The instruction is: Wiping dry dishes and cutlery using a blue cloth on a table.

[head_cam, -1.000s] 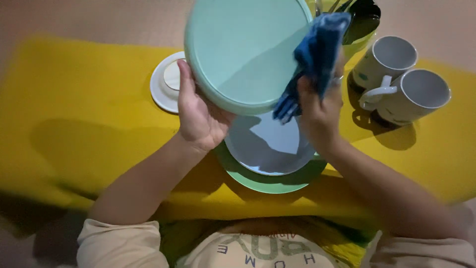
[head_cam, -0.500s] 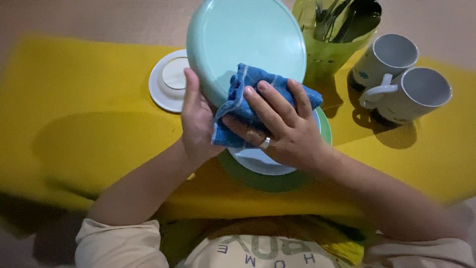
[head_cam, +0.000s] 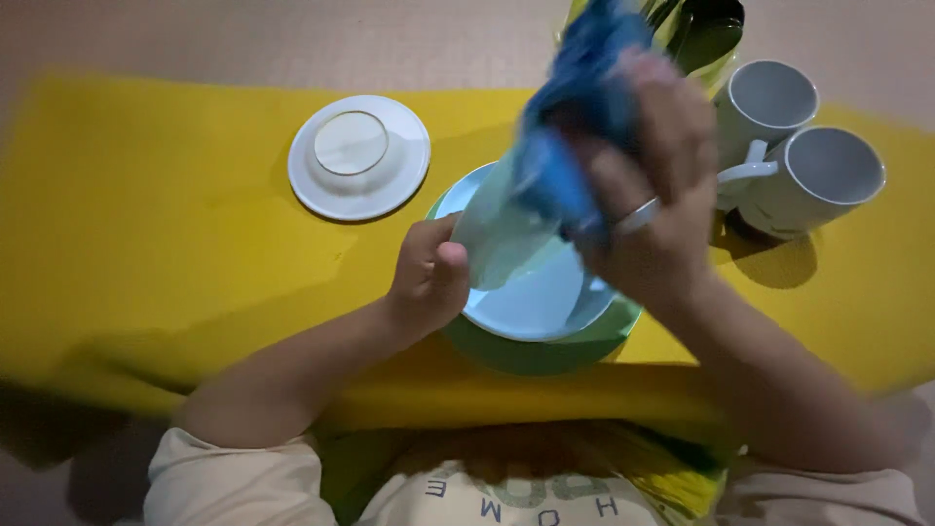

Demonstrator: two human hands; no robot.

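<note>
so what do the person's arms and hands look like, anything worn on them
Both forearms are bare. Pale cream sleeves are pushed up to around the elbows, showing at the bottom corners of the head view. The right hand wears a plain silver-coloured ring on one finger. The left hand shows no ring, watch or glove. No bracelets or other markings are visible on either arm.
</note>
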